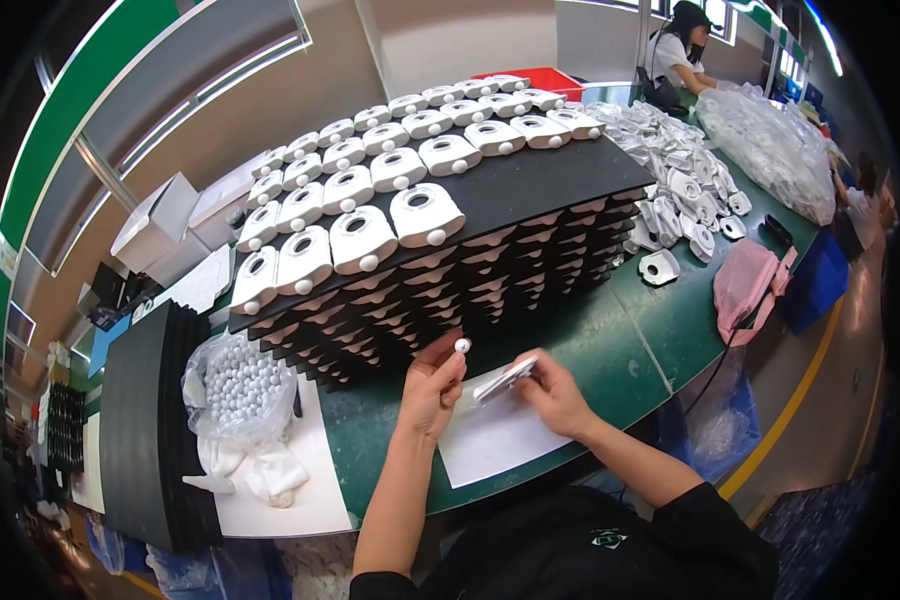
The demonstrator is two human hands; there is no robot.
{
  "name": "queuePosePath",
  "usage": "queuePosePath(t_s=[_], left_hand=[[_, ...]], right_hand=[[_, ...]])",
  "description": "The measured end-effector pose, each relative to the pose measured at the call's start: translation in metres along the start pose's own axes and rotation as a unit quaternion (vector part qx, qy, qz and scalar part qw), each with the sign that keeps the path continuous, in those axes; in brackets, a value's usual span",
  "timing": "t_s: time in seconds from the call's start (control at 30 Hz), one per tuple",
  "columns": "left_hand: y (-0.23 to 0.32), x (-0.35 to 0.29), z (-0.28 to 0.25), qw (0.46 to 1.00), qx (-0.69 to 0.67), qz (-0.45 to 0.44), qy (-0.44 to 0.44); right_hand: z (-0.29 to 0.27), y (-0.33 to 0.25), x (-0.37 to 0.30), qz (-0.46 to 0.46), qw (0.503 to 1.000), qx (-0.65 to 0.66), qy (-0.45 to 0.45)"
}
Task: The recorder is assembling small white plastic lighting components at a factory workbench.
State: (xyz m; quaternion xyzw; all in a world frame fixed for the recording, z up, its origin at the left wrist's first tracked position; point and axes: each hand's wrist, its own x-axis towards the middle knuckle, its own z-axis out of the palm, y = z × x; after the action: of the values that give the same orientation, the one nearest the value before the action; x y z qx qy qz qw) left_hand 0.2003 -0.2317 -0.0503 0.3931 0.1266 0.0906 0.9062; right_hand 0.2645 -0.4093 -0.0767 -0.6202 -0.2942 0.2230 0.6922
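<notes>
Between the thumb and fingers of my left hand [435,387] is a small white ball [462,345] with a dark mark on it. My right hand [555,398] grips a flat white plastic housing [506,381], tilted and seen nearly edge-on. Both hands are above a white paper sheet [495,440] on the green table [600,335], a short gap between them. Just beyond them stands a tall stack of black trays [560,185]. Rows of white housings [362,240] with round holes lie on its top tray, each with a white ball at its near edge.
A clear bag of white balls [235,385] stands at the left, beside upright black boards [140,420]. Loose white housings [682,195] are heaped at the right, near a pink mesh bag [745,290] and a large plastic bag [765,145]. Another person [678,55] sits at the far right.
</notes>
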Motion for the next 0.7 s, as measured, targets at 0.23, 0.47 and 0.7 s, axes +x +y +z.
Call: queuePosePath(t_s=[0.23, 0.47, 0.7], left_hand=[[-0.005, -0.006, 0.013, 0.979, 0.202, 0.016, 0.013], [-0.011, -0.003, 0.015, 0.966, 0.247, 0.068, -0.035], [-0.010, -0.004, 0.011, 0.966, 0.248, 0.066, -0.042]], right_hand=[[-0.011, -0.006, 0.009, 0.082, 0.934, 0.347, 0.021], [-0.011, -0.006, 0.008, 0.094, 0.936, 0.337, 0.023], [-0.012, -0.005, 0.007, 0.093, 0.939, 0.331, 0.013]])
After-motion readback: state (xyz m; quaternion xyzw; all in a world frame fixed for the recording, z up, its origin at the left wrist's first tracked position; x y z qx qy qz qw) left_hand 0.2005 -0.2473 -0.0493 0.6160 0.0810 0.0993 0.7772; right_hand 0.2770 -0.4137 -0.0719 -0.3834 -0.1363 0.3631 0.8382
